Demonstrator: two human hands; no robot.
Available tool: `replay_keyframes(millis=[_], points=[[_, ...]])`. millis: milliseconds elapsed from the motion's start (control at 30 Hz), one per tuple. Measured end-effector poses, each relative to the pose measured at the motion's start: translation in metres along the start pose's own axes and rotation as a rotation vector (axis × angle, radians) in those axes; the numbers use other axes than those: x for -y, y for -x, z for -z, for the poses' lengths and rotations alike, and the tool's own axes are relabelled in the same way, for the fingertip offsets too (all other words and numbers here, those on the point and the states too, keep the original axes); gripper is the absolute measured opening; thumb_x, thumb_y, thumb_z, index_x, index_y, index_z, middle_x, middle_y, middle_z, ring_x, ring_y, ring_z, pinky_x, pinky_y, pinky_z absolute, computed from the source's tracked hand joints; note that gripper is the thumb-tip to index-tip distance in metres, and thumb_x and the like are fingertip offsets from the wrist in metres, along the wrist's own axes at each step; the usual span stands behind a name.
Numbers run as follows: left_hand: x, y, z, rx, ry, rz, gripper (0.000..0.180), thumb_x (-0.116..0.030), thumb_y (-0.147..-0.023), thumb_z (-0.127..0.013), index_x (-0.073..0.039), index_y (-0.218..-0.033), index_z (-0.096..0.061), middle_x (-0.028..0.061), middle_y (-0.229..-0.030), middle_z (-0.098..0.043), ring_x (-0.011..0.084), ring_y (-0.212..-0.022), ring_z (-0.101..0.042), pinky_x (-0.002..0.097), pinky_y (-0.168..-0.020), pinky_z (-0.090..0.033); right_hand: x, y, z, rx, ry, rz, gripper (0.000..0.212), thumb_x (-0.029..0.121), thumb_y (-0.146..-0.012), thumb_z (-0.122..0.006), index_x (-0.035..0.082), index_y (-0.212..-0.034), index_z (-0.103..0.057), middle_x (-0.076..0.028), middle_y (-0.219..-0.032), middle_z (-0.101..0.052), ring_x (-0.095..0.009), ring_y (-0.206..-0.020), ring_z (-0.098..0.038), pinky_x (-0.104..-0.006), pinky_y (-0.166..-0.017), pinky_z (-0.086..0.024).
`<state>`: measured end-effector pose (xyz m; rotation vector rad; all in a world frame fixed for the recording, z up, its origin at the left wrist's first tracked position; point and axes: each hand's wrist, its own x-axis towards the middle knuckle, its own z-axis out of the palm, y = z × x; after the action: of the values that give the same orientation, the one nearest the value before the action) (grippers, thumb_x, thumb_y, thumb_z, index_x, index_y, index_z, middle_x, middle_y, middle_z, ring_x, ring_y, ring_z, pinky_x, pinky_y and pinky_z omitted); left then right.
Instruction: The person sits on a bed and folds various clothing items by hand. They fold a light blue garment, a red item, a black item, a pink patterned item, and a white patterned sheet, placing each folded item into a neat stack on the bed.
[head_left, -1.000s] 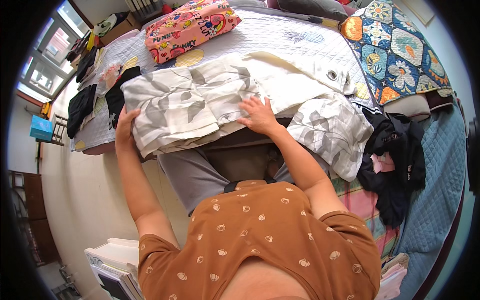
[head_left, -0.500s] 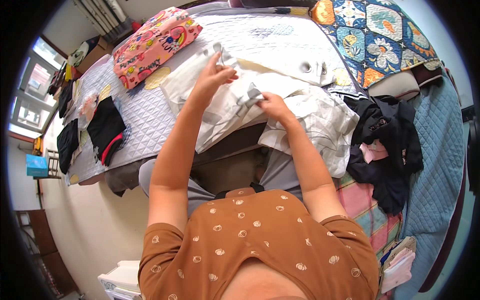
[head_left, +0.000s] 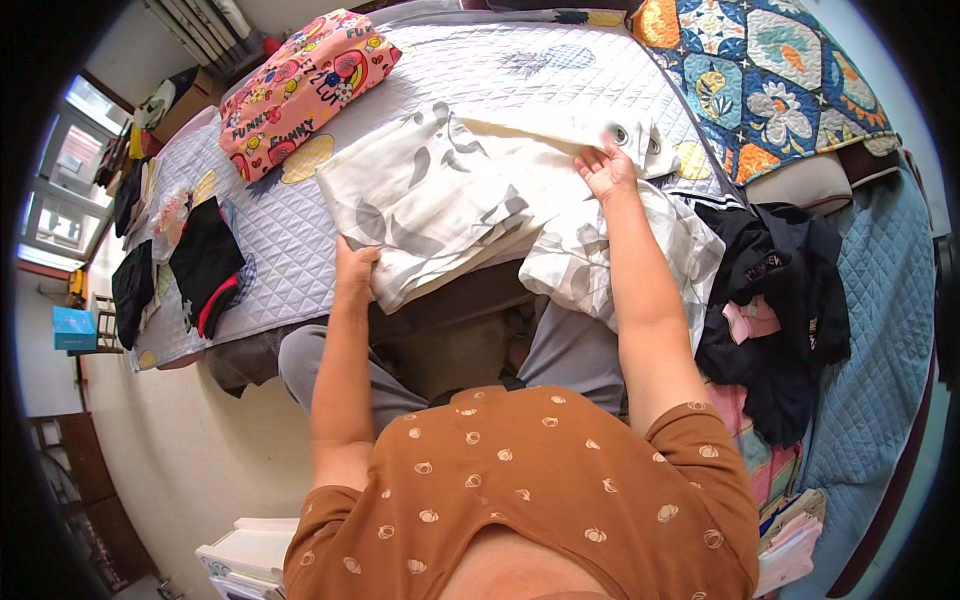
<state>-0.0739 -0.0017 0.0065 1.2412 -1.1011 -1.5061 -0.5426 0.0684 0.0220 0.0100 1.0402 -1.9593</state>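
Note:
A white curtain [head_left: 400, 190] with grey leaf prints and metal eyelets lies partly folded across the bed in front of me. My left hand [head_left: 357, 270] grips its near left edge, the thumb showing at the border and the other fingers partly hidden. Over on the right, my right hand [head_left: 607, 173] is turned palm up with the fingers stretched out, touching the cloth beside the eyelets [head_left: 654, 145]. Part of the curtain hangs in loose folds [head_left: 575, 265] over the near edge of the bed, below my right hand.
A pink printed bundle [head_left: 300, 90] sits on the white quilted bedspread [head_left: 275, 215]. Folded dark clothes [head_left: 205, 250] lie at the left. A dark garment pile [head_left: 780, 290] is at the right, below a patterned quilt [head_left: 770, 80]. A white stand [head_left: 245, 550] is at lower left.
My left hand has come down and left onto the curtain's edge. My right hand has let go of the fold and moved up and right toward the eyelets. The cloth lies flatter.

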Motion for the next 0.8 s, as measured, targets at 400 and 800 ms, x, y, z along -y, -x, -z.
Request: replay_keyframes(millis=[400, 800], points=[[-0.038, -0.052, 0.157, -0.330, -0.895, -0.284, 0.070, -0.007, -0.076, -0.062, 0.002, -0.142, -0.043, 0.0186, -0.122, -0.061, 0.0279, -0.104, -0.061, 0.0361, -0.087, -0.050, 0.003, -0.011, -0.126, 0.447, 0.577, 0.219, 0.055, 0.028, -0.096, -0.059, 0.011, -0.146, -0.044, -0.014, -0.141, -0.051, -0.032, -0.133, -0.046, -0.0494, -0.108, -0.037], [0.016, 0.051, -0.008, 0.140, -1.292, -0.745, 0.088, -0.051, -0.079, -0.073, -0.011, -0.150, -0.039, 0.0174, -0.156, -0.035, 0.0324, -0.147, -0.027, 0.0572, -0.119, -0.011, -0.015, 0.002, 0.023, -0.553, 1.476, 0.516, 0.085, 0.043, -0.075, -0.080, -0.008, -0.135, -0.049, -0.026, -0.137, -0.054, -0.038, -0.125, -0.055, -0.0420, -0.105, -0.043]])
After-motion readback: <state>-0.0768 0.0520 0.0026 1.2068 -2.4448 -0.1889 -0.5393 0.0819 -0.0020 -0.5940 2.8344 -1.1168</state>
